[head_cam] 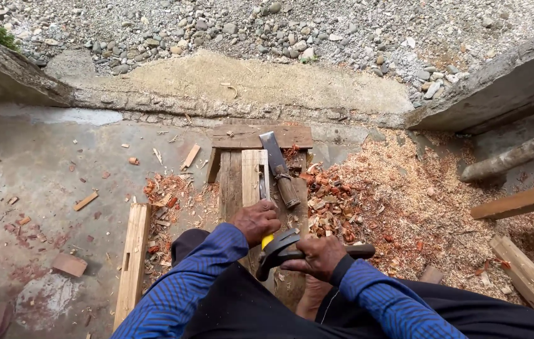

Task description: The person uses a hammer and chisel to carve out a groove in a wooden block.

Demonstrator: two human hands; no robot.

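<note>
Gripping a yellow-handled chisel [266, 216], the left hand [256, 221] stands it on a pale wood strip [253, 176] lying along the low plank desk [261, 137]. The right hand [320, 256], just behind the chisel, is clamped on a dark hammer [292, 249]. A sheathed blade [278, 168] rests beside the strip. Red chips [336, 204] heaped around the desk suggest much cutting is done, yet the strip looks unfinished. No containers show.

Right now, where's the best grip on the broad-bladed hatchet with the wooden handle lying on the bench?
Probably the wooden handle, the end nearest the person, coming from the right. The broad-bladed hatchet lies flat on the wooden bench, steel blade pointing away; the left hand sits left of it.
</note>
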